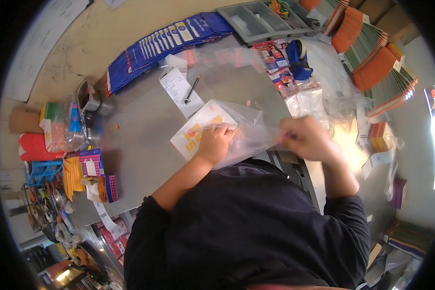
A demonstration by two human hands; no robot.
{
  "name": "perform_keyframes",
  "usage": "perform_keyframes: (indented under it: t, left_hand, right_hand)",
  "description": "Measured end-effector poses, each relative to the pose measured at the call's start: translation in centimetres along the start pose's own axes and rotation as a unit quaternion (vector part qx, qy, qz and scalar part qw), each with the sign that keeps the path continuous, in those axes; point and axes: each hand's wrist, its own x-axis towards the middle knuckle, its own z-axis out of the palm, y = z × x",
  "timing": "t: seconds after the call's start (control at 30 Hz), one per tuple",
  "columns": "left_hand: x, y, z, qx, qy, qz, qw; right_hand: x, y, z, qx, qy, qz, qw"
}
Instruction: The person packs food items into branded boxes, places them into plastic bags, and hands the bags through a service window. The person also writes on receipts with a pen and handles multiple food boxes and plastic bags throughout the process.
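Observation:
A clear plastic bag [248, 119] spreads over the steel counter in front of me, around or against a white food box [185, 136] with yellow print. My left hand [215, 143] rests on the box and the bag, its fingers curled at the box's right edge. To the right, my right hand [304, 137] is blurred and closed on the far end of the bag, pulling the plastic taut. A printed paper slip [175, 85] lies behind the box, with a dark pen [193, 88] on it.
Blue folded packaging [166, 40] is stacked along the back. Behind it at right stands a grey compartment tray [253, 36]. A blue tape dispenser [300, 61] and orange cartons [373, 69] are at the right. An opened box of fried food [101, 188] sits at the left edge.

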Motion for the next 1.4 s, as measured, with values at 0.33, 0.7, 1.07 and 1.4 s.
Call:
perform_keyframes:
  t: [0.33, 0.7, 1.07, 1.4]
  left_hand:
    - [6.1, -0.4, -20.1, -0.310, 0.112, -0.234, 0.914]
    - [9.1, 3.3, -16.6, -0.510, 0.231, -0.299, 0.773]
    - [9.7, 4.7, -16.9, -0.380, 0.272, -0.364, 0.806]
    - [10.2, 4.9, -17.6, -0.279, 0.233, -0.462, 0.809]
  right_hand:
    - [11.2, -1.0, -11.0, 0.346, 0.050, -0.086, 0.933]
    - [10.7, 8.9, -24.5, -0.018, 0.307, -0.246, 0.919]
    - [44.7, 34.4, -13.9, -0.002, 0.059, 0.209, 0.976]
    - [48.8, 35.4, -15.7, -0.289, 0.067, 0.119, 0.947]
